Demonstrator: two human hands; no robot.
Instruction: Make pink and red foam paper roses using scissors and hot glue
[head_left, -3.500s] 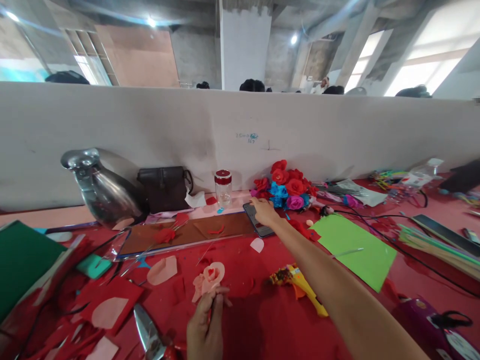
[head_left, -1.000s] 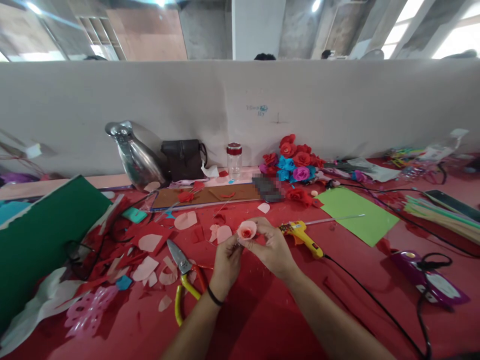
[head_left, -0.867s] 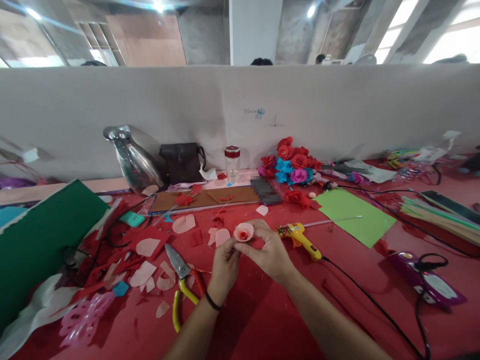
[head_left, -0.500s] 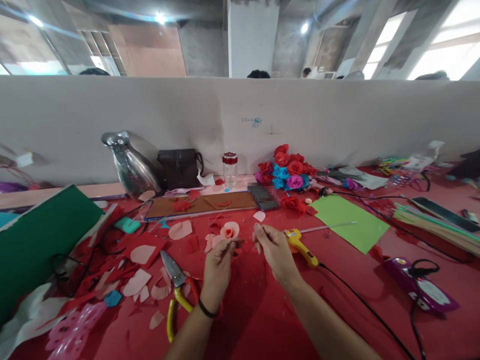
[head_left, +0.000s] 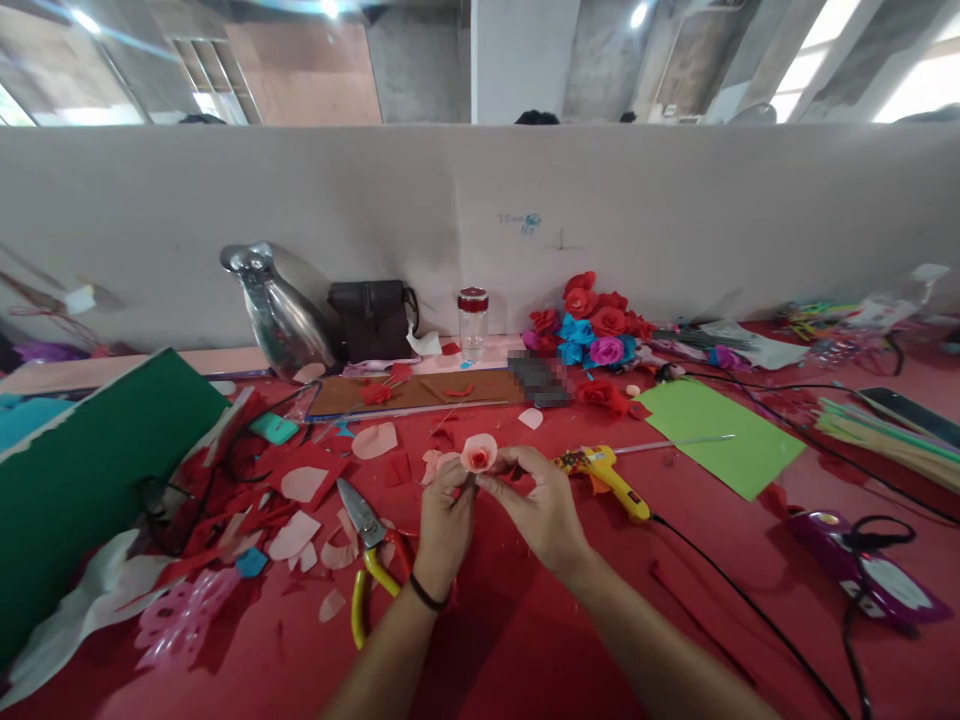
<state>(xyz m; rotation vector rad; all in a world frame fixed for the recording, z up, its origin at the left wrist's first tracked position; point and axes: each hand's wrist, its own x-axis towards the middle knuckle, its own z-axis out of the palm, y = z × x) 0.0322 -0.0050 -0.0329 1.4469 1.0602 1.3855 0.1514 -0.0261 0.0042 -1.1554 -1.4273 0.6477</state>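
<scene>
A pink paper rose (head_left: 479,455) with a red centre stands up between my two hands. My left hand (head_left: 448,512) pinches it from below, its fingers closed at the base. The thumb and fingers of my right hand (head_left: 541,505) press together at the flower's right side, touching its lower petals. The stem and the fingertips under the bloom are mostly hidden. A yellow glue gun (head_left: 611,480) lies just right of my right hand, a clear glue stick in its back. Scissors (head_left: 369,530) with yellow and red handles rest left of my left hand.
Pink and red paper scraps (head_left: 296,535) litter the left side. A bunch of paper flowers (head_left: 600,325), a glass jar (head_left: 473,330), a black bag (head_left: 373,320) and a steel jug (head_left: 281,315) stand along the partition. Green paper (head_left: 724,440) lies right, and the glue gun's cord runs frontward.
My right hand has moved left and now meets my left hand at the rose. The rose now faces up more centrally between both hands. The camera view has shifted slightly.
</scene>
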